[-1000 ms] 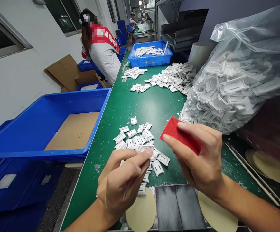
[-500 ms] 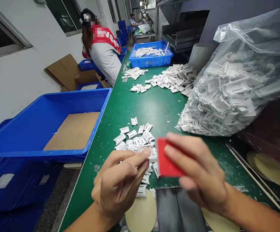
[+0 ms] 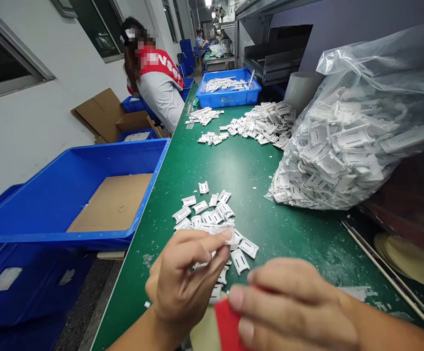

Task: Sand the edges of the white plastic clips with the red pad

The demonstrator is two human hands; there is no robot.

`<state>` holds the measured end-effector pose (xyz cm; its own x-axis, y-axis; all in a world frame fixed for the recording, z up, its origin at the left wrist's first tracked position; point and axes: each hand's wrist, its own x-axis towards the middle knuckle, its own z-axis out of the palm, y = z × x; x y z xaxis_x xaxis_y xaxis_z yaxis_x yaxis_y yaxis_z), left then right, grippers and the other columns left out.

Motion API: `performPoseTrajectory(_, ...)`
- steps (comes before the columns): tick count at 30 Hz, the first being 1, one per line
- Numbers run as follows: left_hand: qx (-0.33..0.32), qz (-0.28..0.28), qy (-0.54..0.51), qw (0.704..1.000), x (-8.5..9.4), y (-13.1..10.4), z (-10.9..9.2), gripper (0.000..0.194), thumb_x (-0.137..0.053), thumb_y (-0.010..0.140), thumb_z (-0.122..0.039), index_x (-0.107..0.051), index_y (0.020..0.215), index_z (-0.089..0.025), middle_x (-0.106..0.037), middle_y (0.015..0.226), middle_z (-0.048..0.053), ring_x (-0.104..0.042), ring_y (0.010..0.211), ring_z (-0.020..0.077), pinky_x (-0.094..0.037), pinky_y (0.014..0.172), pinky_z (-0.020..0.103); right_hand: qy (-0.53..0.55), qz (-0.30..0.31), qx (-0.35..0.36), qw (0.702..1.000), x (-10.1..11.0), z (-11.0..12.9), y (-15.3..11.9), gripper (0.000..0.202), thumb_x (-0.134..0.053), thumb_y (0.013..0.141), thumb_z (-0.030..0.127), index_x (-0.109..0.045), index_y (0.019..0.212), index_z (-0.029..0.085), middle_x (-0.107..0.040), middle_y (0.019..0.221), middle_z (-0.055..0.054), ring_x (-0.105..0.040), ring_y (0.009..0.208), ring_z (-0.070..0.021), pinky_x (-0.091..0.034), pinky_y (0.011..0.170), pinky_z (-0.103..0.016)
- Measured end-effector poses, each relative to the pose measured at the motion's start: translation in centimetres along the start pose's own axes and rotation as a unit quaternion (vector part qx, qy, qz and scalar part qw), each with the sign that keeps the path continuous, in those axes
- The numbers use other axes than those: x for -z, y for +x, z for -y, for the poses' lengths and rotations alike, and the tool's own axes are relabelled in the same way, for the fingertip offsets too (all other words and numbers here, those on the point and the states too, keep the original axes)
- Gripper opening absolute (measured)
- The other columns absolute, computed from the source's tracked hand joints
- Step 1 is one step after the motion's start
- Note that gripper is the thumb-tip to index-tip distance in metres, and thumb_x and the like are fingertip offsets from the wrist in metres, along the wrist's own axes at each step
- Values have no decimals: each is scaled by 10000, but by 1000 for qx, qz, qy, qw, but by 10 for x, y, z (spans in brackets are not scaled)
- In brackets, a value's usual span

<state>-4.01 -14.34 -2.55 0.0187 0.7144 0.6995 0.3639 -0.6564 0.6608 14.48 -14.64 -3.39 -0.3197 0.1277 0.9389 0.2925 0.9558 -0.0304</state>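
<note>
Between thumb and fingers, my left hand point(image 3: 190, 275) pinches a small white plastic part point(image 3: 228, 233), mostly covered by the fingertips. Lower and to the right, my right hand point(image 3: 288, 302) grips a flat red block point(image 3: 228, 324), whose lower end runs out of view. The two hands are apart, and the red block does not touch the white part. Around and beyond my left hand lies a loose pile of white slotted plastic parts point(image 3: 224, 210) on the green table point(image 3: 241, 168). A pale yellow disc point(image 3: 204, 329) shows partly beneath my hands.
A clear bag of white parts point(image 3: 343, 151) stands on the right. Farther back are a heap of white pieces point(image 3: 266, 122) and a blue tray point(image 3: 230, 100). A large blue bin point(image 3: 124, 151) adjoins the table's left edge. A person point(image 3: 157, 83) bends over beyond it.
My right hand has moved down and toward me with the red block, away from the white part. My left hand has stayed nearly in place, still pinching the part.
</note>
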Motion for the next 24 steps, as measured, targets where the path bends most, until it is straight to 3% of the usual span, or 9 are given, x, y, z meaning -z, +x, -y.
performPoseTrajectory(2, 27, -37, 8, 999, -3, -2, 9, 436, -788, 662, 24, -559, 906, -255, -772, 878, -21, -707, 775, 170, -569, 669, 298, -6, -36, 7, 999, -3, 0, -4, 283, -523, 974, 228, -752, 809, 205, -779, 1069, -5, -721, 869, -131, -612, 640, -193)
performPoseTrajectory(4, 100, -55, 0, 993, -4, 2, 17, 417, -801, 690, -41, -580, 986, -235, -732, 871, -5, -692, 788, 164, -558, 712, 292, -9, -12, -27, 1000, 0, -4, -4, 335, -447, 1004, 274, -745, 939, 135, -775, 1056, -98, -716, 916, -174, -626, 704, -265)
performPoseTrajectory(6, 200, -46, -29, 978, -2, 12, 22, 395, -805, 732, -148, -609, 1068, -219, -696, 885, 3, -673, 806, 147, -550, 737, 261, -6, 27, -107, 994, 6, -12, -2, 386, -402, 1015, 308, -681, 1136, 70, -739, 1113, -184, -690, 1023, -231, -614, 809, -373)
performPoseTrajectory(9, 288, 4, -120, 950, -4, 45, 19, 345, -782, 777, -278, -655, 1091, -216, -673, 837, -7, -656, 760, 134, -562, 703, 240, -8, 71, -268, 961, 10, -23, 0, 356, -458, 994, 245, -591, 1300, 123, -664, 1268, -168, -623, 1148, -248, -541, 949, -443)
performPoseTrajectory(11, 268, 51, -184, 944, -15, 81, 6, 257, -760, 798, -312, -689, 1014, -194, -694, 817, 10, -658, 723, 141, -574, 661, 248, 0, 94, -339, 936, 8, -28, -3, 344, -466, 996, 238, -588, 1309, 163, -648, 1295, -133, -587, 1191, -246, -487, 1013, -456)
performPoseTrajectory(15, 116, 84, -256, 956, -65, 169, -36, 190, -718, 839, -287, -707, 964, -143, -733, 888, 64, -699, 820, 165, -565, 641, 219, 24, 121, -373, 919, 0, -33, -11, 324, -471, 1000, 263, -617, 1277, 176, -661, 1265, -119, -580, 1175, -254, -457, 1022, -467)
performPoseTrajectory(18, 125, 188, -293, 929, -105, 223, -55, 204, -603, 928, -264, -692, 1030, -112, -752, 912, 90, -716, 773, 139, -570, 701, 243, 44, 131, -385, 913, 0, -33, -12, 316, -479, 995, 270, -644, 1250, 182, -678, 1231, -120, -595, 1128, -262, -462, 996, -472)
performPoseTrajectory(21, 147, 229, -209, 939, -117, 246, -44, 272, -533, 962, -226, -627, 1199, -129, -756, 1049, 117, -730, 861, 143, -572, 761, 268, 80, 124, -415, 898, 2, -31, -9, 321, -496, 983, 296, -665, 1237, 194, -679, 1236, -119, -585, 1142, -270, -434, 1023, -485)
performPoseTrajectory(24, 166, 191, -116, 961, -94, 241, -4, 329, -500, 976, -293, -575, 1275, -177, -718, 1179, 109, -714, 942, 158, -564, 798, 296, 137, 94, -472, 866, 1, -32, -8, 319, -547, 956, 360, -691, 1210, 232, -681, 1251, -90, -570, 1171, -269, -400, 1066, -483)
